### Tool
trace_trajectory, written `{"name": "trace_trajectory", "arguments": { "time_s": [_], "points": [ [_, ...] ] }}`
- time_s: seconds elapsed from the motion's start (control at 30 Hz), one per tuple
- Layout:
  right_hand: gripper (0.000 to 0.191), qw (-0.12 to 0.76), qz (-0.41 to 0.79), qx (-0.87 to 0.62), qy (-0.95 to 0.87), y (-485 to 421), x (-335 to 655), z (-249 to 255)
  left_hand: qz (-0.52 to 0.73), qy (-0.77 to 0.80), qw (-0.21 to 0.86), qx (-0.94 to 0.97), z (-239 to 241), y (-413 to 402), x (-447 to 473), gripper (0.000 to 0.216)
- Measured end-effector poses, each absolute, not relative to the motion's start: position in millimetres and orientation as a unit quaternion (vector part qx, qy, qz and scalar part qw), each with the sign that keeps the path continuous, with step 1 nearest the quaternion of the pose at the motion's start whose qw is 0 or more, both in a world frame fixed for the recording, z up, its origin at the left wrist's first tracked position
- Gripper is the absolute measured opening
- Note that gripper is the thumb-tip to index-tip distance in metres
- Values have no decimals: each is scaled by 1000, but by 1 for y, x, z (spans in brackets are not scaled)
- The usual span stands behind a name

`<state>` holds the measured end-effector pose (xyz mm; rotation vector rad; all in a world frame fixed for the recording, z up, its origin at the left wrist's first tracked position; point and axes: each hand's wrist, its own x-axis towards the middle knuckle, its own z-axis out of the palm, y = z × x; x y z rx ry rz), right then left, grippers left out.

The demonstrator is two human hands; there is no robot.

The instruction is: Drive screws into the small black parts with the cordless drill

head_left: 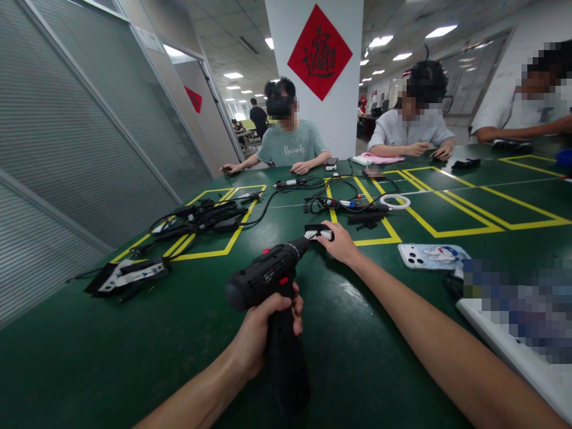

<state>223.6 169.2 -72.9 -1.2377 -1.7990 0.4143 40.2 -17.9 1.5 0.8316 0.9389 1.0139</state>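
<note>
My left hand (263,325) is wrapped round the grip of a black cordless drill (261,274) with red buttons. The drill's chuck points forward and to the right, and its tip reaches a small black and white piece (317,233) near the table's middle. My right hand (336,240) pinches that piece from its right side, with thumb and fingers closed on it. Whether the bit touches the piece I cannot tell. The lower end of the drill hangs toward me, over the near part of the green table (201,357).
Tangled black cables (201,217) lie at left, beside black and white parts (134,276). More cables and tools (344,204) lie beyond my hands, near a white ring (395,202). A phone (433,256) is at right. Several people sit across the table.
</note>
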Motion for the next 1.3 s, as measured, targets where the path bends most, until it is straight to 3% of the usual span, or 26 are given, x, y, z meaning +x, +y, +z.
{"name": "trace_trajectory", "arguments": {
  "time_s": [0.77, 1.07, 1.3],
  "points": [
    [37, 436, 168, -510, -722, 168, 217, -71, 453, 436, 676, 384, 2, -15, 37, 22],
    [37, 439, 164, -503, -726, 169, 218, -73, 443, 439, 649, 437, 0, -15, 35, 32],
    [39, 441, 167, -509, -721, 169, 219, -73, 448, 417, 661, 434, 2, -11, 31, 23]
  ]
}}
